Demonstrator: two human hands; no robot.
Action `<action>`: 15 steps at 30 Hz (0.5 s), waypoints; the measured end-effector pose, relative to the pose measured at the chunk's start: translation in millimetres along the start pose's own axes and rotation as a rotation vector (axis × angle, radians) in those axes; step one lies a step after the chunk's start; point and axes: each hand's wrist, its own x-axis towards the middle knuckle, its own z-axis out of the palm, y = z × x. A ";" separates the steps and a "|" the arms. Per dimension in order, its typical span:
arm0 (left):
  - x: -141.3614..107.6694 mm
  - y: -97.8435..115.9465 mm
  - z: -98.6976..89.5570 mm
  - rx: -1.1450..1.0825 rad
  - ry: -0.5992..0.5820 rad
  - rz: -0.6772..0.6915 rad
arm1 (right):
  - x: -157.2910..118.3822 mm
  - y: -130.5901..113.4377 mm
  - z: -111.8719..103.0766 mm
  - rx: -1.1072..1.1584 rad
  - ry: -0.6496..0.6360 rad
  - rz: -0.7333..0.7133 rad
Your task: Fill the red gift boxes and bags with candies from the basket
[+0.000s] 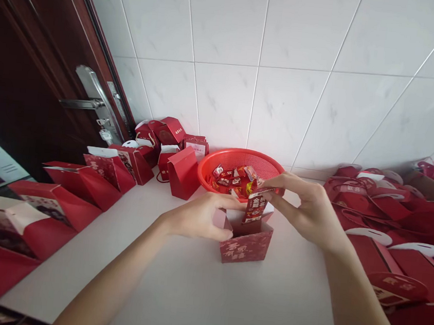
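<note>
One open box (245, 249): left hand (200, 215) pinched its left side.
Packet (255, 209): right hand's (308, 209) grip held its top.
Red basket (244, 156): stood behind box.

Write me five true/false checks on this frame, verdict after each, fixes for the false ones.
1. The right hand holds a dark red packet at the mouth of the open box. True.
2. The left hand grips the rim of the basket. False: the left hand holds the left side of the open box.
3. The basket stands between the open box and the tiled wall. True.
4. The basket is empty. False: wrapped pieces lie in it.
5. The door handle is at the left of the picture. True.
</note>
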 end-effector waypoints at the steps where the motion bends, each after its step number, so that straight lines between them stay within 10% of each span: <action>1: -0.1 -0.3 0.6 -0.005 0.001 -0.001 | -1.3 -3.3 -1.9 -0.037 0.016 -0.040; 15: 3.2 3.6 4.4 -0.028 -0.048 -0.041 | -3.1 -8.3 15.4 -0.136 -0.396 -0.017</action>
